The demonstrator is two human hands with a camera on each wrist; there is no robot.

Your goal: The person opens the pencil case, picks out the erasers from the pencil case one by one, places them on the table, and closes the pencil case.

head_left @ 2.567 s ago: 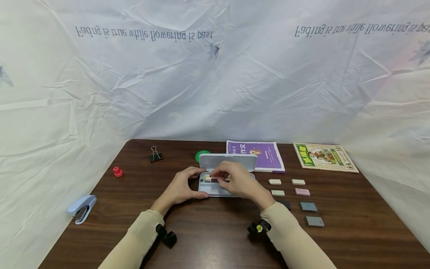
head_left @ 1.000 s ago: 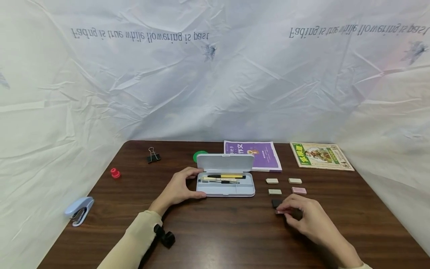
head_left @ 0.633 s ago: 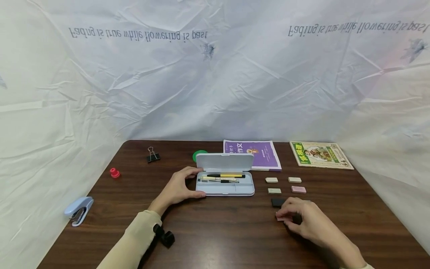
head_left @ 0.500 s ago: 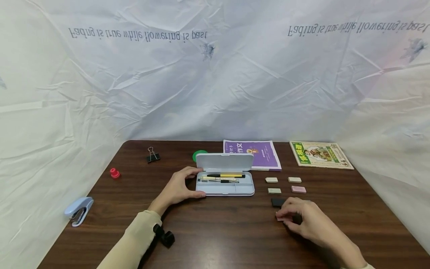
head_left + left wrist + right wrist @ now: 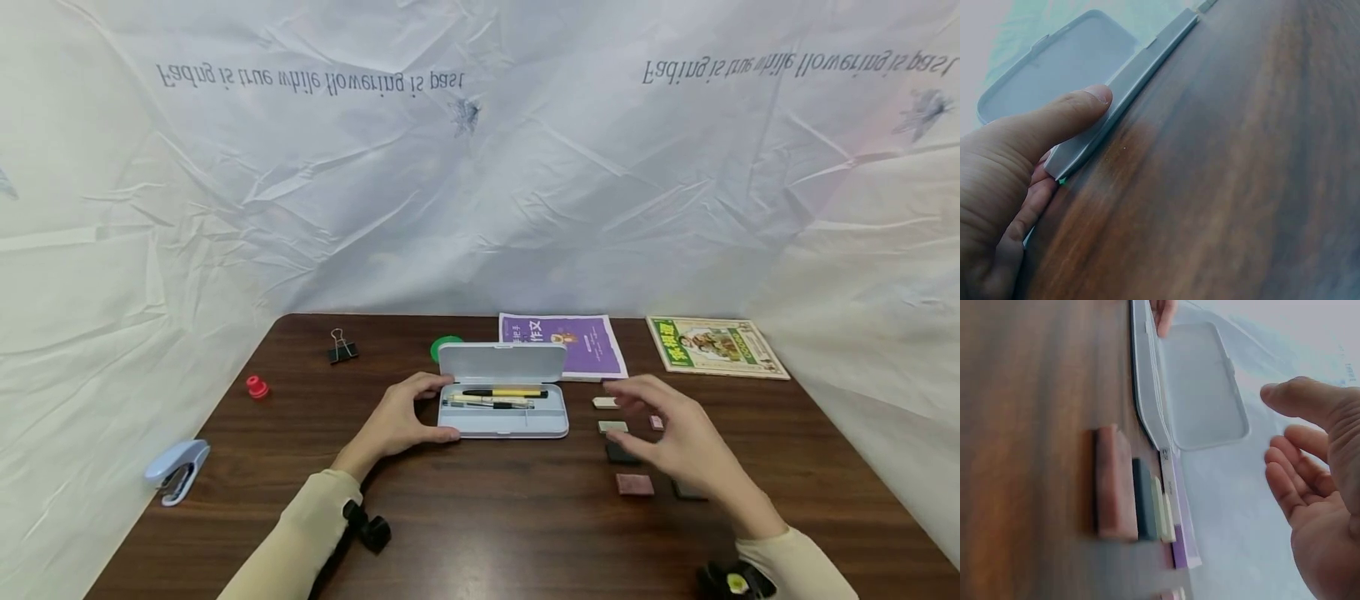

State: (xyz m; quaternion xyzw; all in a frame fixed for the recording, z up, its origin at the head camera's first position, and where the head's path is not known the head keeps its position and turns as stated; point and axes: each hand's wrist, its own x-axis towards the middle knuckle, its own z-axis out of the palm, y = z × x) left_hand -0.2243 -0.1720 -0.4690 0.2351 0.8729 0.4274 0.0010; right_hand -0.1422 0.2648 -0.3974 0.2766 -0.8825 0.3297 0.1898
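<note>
At the left end of an open pale pencil case point(image 5: 546, 423), my left hand point(image 5: 397, 421) grips it, thumb at the front edge and fingers behind. Inside lie a yellow-and-black pen point(image 5: 517, 393) and other pens point(image 5: 487, 402). My right hand point(image 5: 675, 429) holds nothing and hovers over the erasers, thumb and fingers spread apart. A dull red eraser point(image 5: 635, 484) lies nearest me, with a black eraser point(image 5: 621, 453), a pale green eraser point(image 5: 612, 427) and a white eraser point(image 5: 604, 402) behind it. The hand partly hides a pink eraser point(image 5: 656, 422) and a dark grey one point(image 5: 688, 490).
A purple book point(image 5: 596, 350) lies behind the case, beside a green disc point(image 5: 447, 347); a magazine point(image 5: 716, 348) is at back right. On the left are a binder clip point(image 5: 342, 348), a small red piece point(image 5: 257, 386) and a blue stapler point(image 5: 178, 468) near the table edge.
My right hand left the pencil case, set the dull red eraser down in front of the black one, then let go and rose away from me. My left hand kept its hold.
</note>
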